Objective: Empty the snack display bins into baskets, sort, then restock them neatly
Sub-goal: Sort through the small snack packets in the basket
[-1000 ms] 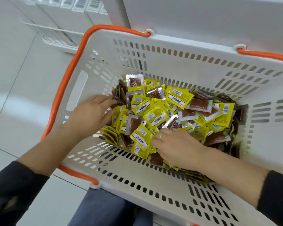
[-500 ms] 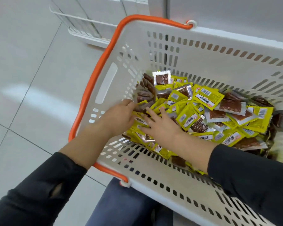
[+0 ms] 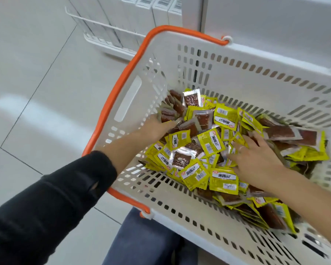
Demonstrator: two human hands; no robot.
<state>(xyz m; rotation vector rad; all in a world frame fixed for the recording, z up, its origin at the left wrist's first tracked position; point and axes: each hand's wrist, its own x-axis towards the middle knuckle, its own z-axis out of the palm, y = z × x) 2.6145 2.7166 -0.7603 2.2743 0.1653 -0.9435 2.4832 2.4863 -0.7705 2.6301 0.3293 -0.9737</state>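
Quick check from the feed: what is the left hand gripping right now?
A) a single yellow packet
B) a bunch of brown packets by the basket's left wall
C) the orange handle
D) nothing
B: the left hand curls round a bunch of brown packets beside the left wall of the basket.

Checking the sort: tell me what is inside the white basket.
The white basket holds a mixed heap of yellow packets and clear brown packets. Both hands dig in; whatever lies beneath is covered.
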